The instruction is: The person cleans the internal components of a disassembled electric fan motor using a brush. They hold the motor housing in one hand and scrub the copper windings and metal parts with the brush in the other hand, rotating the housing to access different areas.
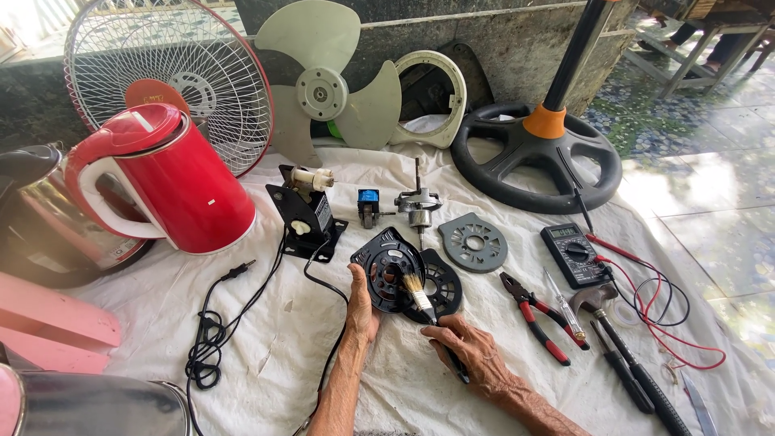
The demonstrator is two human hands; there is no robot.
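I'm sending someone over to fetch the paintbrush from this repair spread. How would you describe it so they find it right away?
Start at the white cloth and find the two hands at its near edge. The left hand steadies a round black motor cover; the right hand holds the small brush against it. It is the only tool with pale bristles, unlike the red-handled pliers and screwdriver to its right.

Fan parts spread on a cloth point(266, 339).
The kettle point(173, 178) sits left, multimeter point(573, 254) right, pliers point(537, 315) before it, fan blade point(323, 89) behind, motor cover point(389, 270) central.
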